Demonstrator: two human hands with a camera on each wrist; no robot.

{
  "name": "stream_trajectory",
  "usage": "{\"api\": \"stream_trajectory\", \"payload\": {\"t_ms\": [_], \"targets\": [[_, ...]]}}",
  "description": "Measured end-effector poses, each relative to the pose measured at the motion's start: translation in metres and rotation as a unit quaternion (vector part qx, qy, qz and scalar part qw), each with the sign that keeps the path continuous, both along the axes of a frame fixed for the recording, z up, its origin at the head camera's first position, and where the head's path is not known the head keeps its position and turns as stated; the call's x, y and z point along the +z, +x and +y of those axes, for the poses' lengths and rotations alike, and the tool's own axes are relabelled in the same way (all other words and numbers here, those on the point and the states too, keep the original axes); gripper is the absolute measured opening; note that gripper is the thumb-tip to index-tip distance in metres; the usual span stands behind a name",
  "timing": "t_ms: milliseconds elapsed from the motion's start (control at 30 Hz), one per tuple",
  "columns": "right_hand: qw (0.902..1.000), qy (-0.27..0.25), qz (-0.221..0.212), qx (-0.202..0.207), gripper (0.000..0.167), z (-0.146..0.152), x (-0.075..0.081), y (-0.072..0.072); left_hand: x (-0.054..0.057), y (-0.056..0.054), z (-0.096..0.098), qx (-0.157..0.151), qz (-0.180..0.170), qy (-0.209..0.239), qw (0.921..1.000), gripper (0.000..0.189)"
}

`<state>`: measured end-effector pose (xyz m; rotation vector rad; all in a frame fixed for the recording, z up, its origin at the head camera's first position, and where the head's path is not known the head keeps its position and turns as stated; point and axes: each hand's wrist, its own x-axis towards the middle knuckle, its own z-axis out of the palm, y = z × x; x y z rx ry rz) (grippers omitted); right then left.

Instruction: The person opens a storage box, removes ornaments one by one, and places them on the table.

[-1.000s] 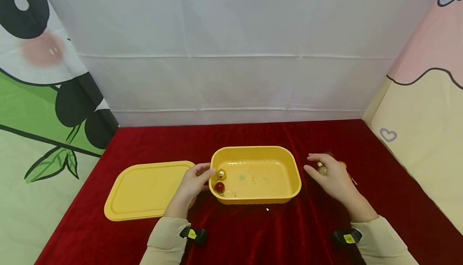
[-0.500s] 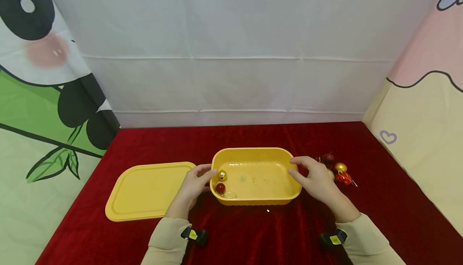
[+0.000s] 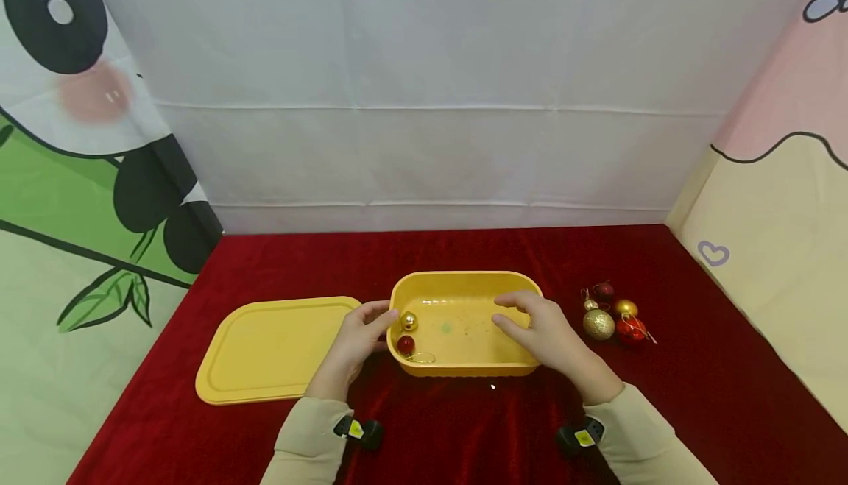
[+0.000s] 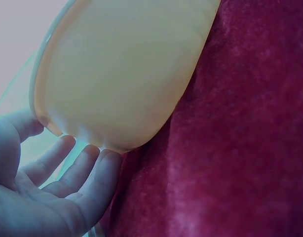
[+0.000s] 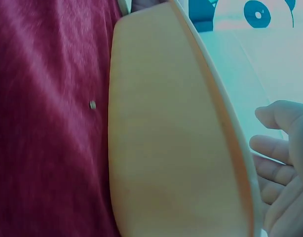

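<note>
My left hand (image 3: 354, 338) grips the left end of a yellow plastic box (image 3: 470, 372), thumb at the rim and fingertips against the outer wall, as the left wrist view also shows. Inside the box at its left end lie a shiny gold bauble (image 3: 408, 321) and a dark red bauble (image 3: 405, 345) with a gold loop. Over the box's right half hovers my right hand (image 3: 553, 338), thumb and fingers apart, nothing visible between them. In the right wrist view its fingers (image 5: 270, 148) show beyond the box's rim.
A yellow lid (image 3: 271, 349) lies left of the box. To the right is a cluster of baubles, including a gold glitter one (image 3: 599, 324), a red one (image 3: 631, 329) and a dark red one (image 3: 603, 291). A tiny pale bit (image 3: 493, 387) lies on the red cloth (image 3: 464, 433).
My right hand has moved left from beside the bauble cluster, across the box's right rim, to over its inside, uncovering the cluster. My left hand keeps its grip on the box.
</note>
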<state>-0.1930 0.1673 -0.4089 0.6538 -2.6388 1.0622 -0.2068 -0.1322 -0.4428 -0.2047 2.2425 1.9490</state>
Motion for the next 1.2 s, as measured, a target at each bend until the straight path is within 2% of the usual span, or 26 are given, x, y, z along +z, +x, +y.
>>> {"api": "stream_trajectory", "payload": {"t_ms": [233,433,867,1200], "targets": [[0.9993,0.013,-0.027,0.024,0.033,-0.018,0.002,0.001,0.0,0.0,0.0,0.002,-0.001,-0.002,1.0,0.043],[0.9987,0.027,-0.012,0.043,0.033,-0.032,0.001,0.0,-0.002,-0.003,0.0,0.001,-0.01,0.0,1.0,0.044],[0.996,0.013,-0.046,0.075,0.036,-0.05,-0.001,-0.002,-0.002,-0.002,0.001,0.007,0.0,0.007,1.0,0.038],[0.9941,0.016,-0.058,0.09,0.038,-0.06,-0.001,-0.003,-0.002,-0.002,0.001,0.002,-0.003,0.002,1.0,0.041]]}}
